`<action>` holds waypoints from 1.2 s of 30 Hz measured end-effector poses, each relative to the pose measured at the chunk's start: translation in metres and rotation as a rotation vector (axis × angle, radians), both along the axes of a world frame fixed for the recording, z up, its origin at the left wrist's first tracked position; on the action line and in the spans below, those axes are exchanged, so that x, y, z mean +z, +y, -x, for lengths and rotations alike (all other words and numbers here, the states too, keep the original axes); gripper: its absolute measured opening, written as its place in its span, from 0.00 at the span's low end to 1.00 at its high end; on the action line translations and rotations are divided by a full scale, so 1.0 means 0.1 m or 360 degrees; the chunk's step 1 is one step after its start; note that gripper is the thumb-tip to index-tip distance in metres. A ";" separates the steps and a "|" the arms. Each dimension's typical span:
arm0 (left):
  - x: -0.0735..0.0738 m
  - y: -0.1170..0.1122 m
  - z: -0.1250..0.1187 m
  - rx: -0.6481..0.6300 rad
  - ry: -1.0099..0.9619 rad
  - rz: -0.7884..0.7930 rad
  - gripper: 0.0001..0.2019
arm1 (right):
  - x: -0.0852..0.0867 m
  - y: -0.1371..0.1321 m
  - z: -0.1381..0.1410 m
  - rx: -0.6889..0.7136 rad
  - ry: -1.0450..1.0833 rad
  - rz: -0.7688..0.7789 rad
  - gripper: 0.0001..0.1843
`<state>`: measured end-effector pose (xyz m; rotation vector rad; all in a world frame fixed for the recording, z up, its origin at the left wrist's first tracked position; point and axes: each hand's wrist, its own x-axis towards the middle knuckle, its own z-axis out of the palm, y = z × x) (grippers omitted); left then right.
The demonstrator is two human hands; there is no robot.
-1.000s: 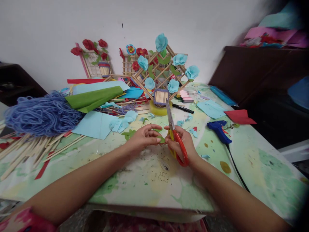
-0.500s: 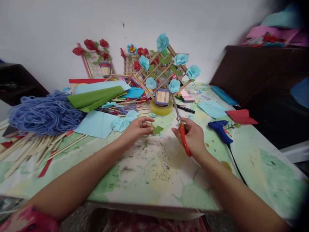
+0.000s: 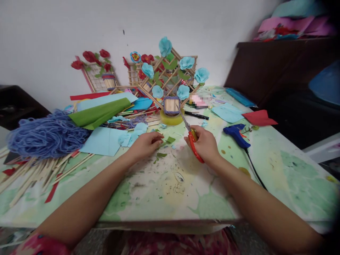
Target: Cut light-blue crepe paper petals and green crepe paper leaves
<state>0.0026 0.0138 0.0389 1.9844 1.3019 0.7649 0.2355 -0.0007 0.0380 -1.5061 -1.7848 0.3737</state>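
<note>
My right hand (image 3: 205,143) is closed round the red and yellow handles of a pair of scissors (image 3: 195,147), whose blades point up and away to the left. My left hand (image 3: 146,145) rests low over the table, thumb and fingers loosely curled with a gap between them and nothing visible in it. Just right of its fingertips lies a green paper piece (image 3: 170,140). A smaller green scrap (image 3: 161,155) lies nearer to me. Behind both hands stands a stick lattice (image 3: 170,80) with light-blue paper flowers and green leaves, its small stick pot (image 3: 171,105) at the bottom.
A yellow tape roll (image 3: 172,119) lies beneath the pot, beside a black pen (image 3: 196,115). On the right is a blue glue gun (image 3: 237,135) with its cord. Blue yarn (image 3: 47,134), blue paper (image 3: 102,141), a green sheet (image 3: 99,114) and loose sticks (image 3: 34,177) crowd the left.
The view has shifted, so the table objects sit further left. The green piece by my left fingertips now lies apart from them on the table. My right hand keeps the scissors.
</note>
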 end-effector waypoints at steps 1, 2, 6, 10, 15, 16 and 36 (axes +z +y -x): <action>-0.01 0.01 0.00 0.0057 0.0151 -0.0196 0.11 | 0.01 0.00 0.00 0.0001 -0.0012 0.0000 0.20; -0.02 0.03 0.00 0.0089 0.0271 -0.0340 0.11 | 0.01 -0.01 0.00 -0.0002 -0.0023 -0.0001 0.19; -0.06 0.11 -0.07 0.0039 0.0363 -0.0421 0.13 | 0.04 -0.03 0.02 0.0013 -0.0044 0.0026 0.18; -0.11 0.22 -0.24 -0.0026 0.0446 -0.0398 0.17 | 0.04 -0.04 0.03 0.0043 -0.0077 0.0070 0.19; -0.12 0.30 -0.37 -0.0152 0.0692 -0.0397 0.14 | 0.03 -0.04 0.03 0.0049 -0.0099 0.0069 0.19; -0.12 0.30 -0.37 -0.0159 0.0708 -0.0387 0.14 | 0.02 -0.04 0.03 0.0052 -0.0096 0.0061 0.19; 0.02 -0.26 -0.54 0.0182 -0.0679 0.0324 0.10 | -0.04 -0.11 0.17 0.0521 0.0807 0.0304 0.31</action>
